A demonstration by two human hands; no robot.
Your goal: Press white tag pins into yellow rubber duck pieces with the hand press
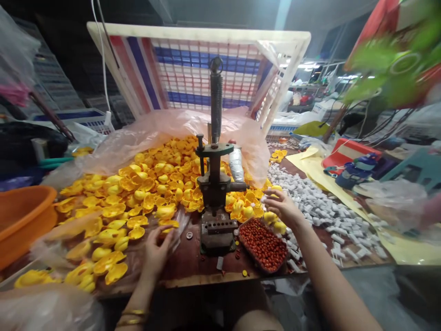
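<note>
Our left hand [156, 248] pinches a yellow shell [168, 224] left of the press [215, 197]; our right hand [285, 209], fingers parted, hovers near its handle [238, 186]. We seem to be picking parts; reaching inward calls for clearing the red beads [263, 243]. Bare tabletop [184, 264] borders the front edge.

Shadowy ceiling [237, 11], dim stacked crates [51, 76] at left, bright distant lights [306, 66] at right.
</note>
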